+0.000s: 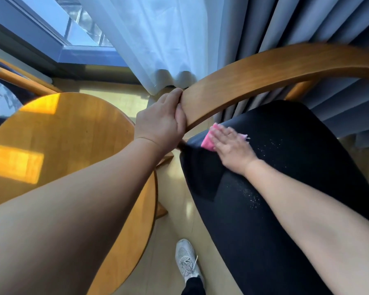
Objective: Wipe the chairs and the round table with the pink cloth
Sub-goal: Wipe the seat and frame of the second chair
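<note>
Pink cloth (208,141) sits on the black chair seat (285,167), pressed flat under your right hand (232,147); your left hand (162,122) clamps the wooden armrest (264,69), probably steadying the chair.

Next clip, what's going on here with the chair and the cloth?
A person is mid-wipe. The right hand presses the pink cloth flat on the black chair seat, near its far corner, while the left hand grips the curved wooden rail above it. Some pale specks lie on the seat. The round table stands to the left, neither hand on it.
</note>
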